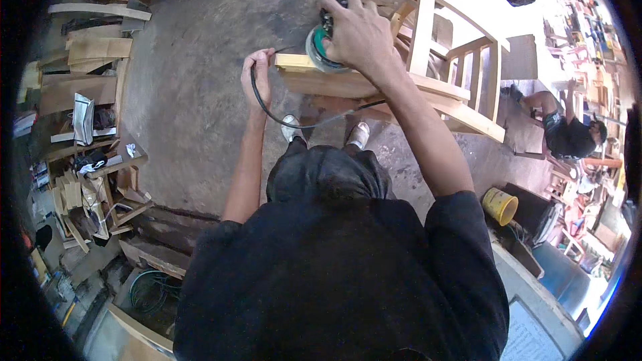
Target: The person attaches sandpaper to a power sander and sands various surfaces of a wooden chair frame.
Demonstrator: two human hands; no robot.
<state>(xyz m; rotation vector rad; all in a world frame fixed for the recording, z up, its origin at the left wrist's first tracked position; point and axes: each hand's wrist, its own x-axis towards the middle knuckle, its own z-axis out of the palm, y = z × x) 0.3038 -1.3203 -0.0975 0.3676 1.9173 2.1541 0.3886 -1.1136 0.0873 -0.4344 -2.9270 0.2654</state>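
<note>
My right hand (pixel 358 35) grips a green and black power sander (pixel 319 42), its round pad down on the light wood edge of a chair part (pixel 296 62). That part belongs to, or lies against, an unpainted wooden chair (pixel 426 35) tipped over, with its slats to the right. My palm hides much of the sander's body. To the left, my left hand (pixel 259 72) pinches a black power cord (pixel 263 102) just beyond the wood's end. The cord sags in a loop from there and passes behind my right forearm.
Wood boards and offcuts (pixel 98 50) are heaped along the left. A coil of green hose or cable (pixel 150 288) lies at lower left. Toward the right, another person (pixel 572 130) sits low near cardboard. A yellow bucket (pixel 500 206) rests on its side at my right.
</note>
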